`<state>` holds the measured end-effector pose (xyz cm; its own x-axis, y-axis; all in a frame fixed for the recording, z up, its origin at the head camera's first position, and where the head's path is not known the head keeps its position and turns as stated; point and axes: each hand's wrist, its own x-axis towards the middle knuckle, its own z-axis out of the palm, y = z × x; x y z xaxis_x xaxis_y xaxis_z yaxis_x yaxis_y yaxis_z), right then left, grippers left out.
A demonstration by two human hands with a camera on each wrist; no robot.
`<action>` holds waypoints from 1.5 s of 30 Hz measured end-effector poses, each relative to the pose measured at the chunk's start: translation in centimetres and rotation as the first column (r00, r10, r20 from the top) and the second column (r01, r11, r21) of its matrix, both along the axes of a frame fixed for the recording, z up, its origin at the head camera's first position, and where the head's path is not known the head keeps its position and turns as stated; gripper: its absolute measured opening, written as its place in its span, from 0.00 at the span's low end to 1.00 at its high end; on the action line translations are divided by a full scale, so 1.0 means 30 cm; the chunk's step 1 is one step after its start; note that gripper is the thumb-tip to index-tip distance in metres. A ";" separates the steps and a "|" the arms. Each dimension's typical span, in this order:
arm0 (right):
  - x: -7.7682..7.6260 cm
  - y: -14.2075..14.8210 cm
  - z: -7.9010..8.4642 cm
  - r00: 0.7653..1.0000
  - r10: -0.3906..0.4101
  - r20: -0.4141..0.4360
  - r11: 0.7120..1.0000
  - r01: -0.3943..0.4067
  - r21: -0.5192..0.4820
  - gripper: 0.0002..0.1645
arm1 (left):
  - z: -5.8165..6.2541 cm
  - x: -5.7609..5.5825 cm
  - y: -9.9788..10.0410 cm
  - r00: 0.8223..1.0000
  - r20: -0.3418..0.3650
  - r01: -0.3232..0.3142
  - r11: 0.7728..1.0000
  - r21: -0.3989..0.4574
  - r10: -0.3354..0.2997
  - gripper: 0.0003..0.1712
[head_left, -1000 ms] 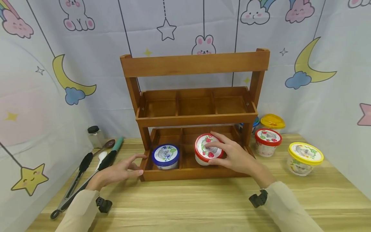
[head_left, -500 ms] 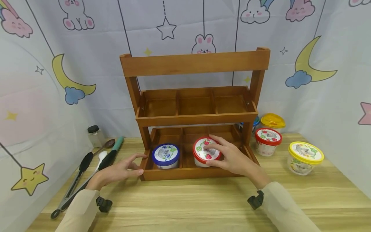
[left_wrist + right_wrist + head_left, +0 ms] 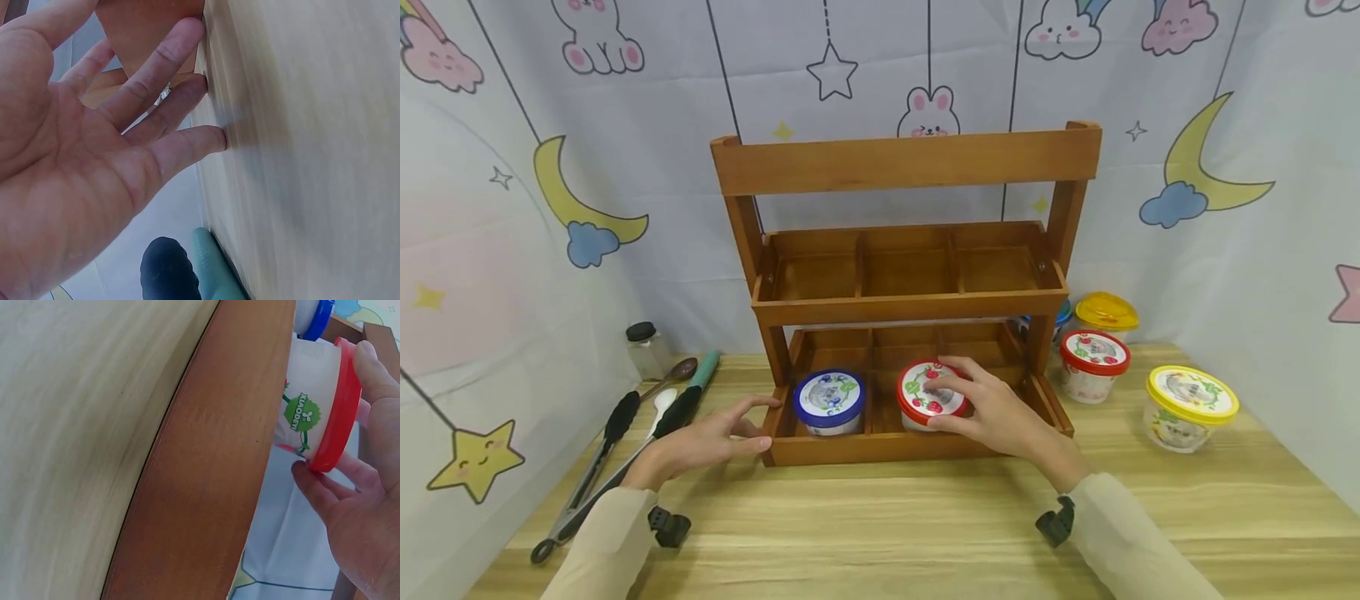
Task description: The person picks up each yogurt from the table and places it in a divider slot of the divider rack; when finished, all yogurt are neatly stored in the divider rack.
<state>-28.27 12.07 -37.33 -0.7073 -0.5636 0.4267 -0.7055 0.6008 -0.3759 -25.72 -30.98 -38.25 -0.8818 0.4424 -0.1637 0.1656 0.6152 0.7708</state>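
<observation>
My right hand grips a white tub with a red lid, thumb and fingers at the lid's rim. The tub stands in the middle compartment of the lower tier of a wooden two-tier rack. In the right wrist view the tub's white side shows just behind the rack's front board. A tub with a blue lid sits in the left compartment. My left hand is spread, its fingertips at the rack's left end; its palm fills much of the left wrist view.
To the right stand another red-lidded tub, a yellow-lidded tub and an orange-yellow lidded container. Tongs, spoons and a black-capped jar lie or stand at the left. A printed cloth hangs behind.
The right hand has moved slightly left and down with the red-lidded tub, which now sits lower and more level in the middle compartment. The left hand stays at the rack's end.
</observation>
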 end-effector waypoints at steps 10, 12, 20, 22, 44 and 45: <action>-0.007 -0.006 -0.005 1.000 0.013 0.004 1.000 -0.013 0.008 0.22 | 0.015 -0.011 0.011 1.000 -0.008 0.004 1.000 0.002 -0.004 0.39; -0.010 -0.006 -0.006 1.000 0.015 0.018 1.000 -0.015 0.004 0.22 | 0.017 -0.012 0.013 1.000 -0.008 0.000 1.000 -0.001 0.000 0.39; -0.029 0.010 -0.035 0.998 0.062 -0.027 0.998 -0.062 0.033 0.25 | 0.020 -0.018 0.015 0.999 -0.031 0.010 1.000 -0.008 -0.011 0.39; -0.034 0.013 -0.042 0.995 0.079 -0.058 0.996 -0.077 0.039 0.26 | 0.018 -0.019 0.014 0.999 -0.039 0.010 1.000 -0.011 -0.011 0.39; -0.033 0.045 -0.024 0.991 0.128 0.025 0.987 -0.130 0.091 0.24 | -0.002 0.001 0.001 1.000 -0.020 0.009 1.000 -0.004 -0.009 0.39; -0.032 0.047 -0.019 0.991 0.131 0.022 0.987 -0.133 0.089 0.25 | 0.000 0.001 0.000 1.000 -0.023 0.012 1.000 -0.004 -0.012 0.39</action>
<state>-29.23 13.47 -37.89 -0.6304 -0.6881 0.3593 -0.7753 0.5348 -0.3361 -25.68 -30.97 -38.26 -0.8798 0.4526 -0.1453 0.1905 0.6157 0.7646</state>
